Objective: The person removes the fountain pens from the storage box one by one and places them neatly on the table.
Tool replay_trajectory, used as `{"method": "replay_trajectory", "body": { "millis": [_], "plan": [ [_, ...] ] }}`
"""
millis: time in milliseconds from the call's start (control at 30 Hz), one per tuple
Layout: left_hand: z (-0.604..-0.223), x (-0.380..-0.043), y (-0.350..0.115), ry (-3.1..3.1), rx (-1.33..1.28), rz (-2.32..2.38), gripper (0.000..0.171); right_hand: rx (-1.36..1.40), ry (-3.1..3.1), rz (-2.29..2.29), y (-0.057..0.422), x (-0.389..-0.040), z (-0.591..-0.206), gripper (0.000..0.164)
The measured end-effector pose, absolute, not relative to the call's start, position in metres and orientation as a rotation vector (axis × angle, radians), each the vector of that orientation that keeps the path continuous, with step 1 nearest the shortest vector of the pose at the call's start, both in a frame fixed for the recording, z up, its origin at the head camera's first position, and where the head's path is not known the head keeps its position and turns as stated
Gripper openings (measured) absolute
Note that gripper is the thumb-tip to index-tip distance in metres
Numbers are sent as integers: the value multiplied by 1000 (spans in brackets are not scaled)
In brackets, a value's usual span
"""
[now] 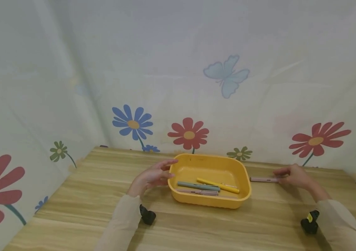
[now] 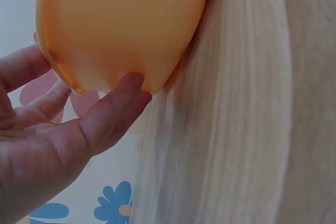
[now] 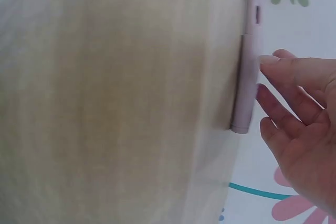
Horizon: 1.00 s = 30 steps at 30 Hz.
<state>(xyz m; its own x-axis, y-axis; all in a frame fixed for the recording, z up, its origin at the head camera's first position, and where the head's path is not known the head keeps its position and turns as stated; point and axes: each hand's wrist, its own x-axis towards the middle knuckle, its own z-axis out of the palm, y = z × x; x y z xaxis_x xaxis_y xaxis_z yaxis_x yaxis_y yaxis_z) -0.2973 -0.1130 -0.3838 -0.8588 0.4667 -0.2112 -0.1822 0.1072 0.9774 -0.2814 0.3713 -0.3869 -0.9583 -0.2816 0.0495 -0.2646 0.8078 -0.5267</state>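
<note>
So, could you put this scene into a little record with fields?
Container: oblong yellow plastic bin on a wood-grain table
Contents: at least a grey-green pen, a yellow pen and a pale pink pen
Left hand: touching the bin's left end
Right hand: at another pink pen, right of the bin; grip unclear
Backdrop: pale sheet printed with flowers and a butterfly
</note>
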Motion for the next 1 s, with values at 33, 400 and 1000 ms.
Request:
{"method": "replay_trajectory", "body": {
  "millis": [33,400,1000],
  "plan": [
    [-385,-297,-113,1920,271,1803,58,-445,2955,-870,371,-280,-386,34],
    [-388,-297,-112,1909,269,1805,59,-407,2927,-1065,357,-270,-373,41],
    [-384,-298,-114,1904,272,1801,59,-535,2846,-1239,316,-258,-360,46]
  ]
}}
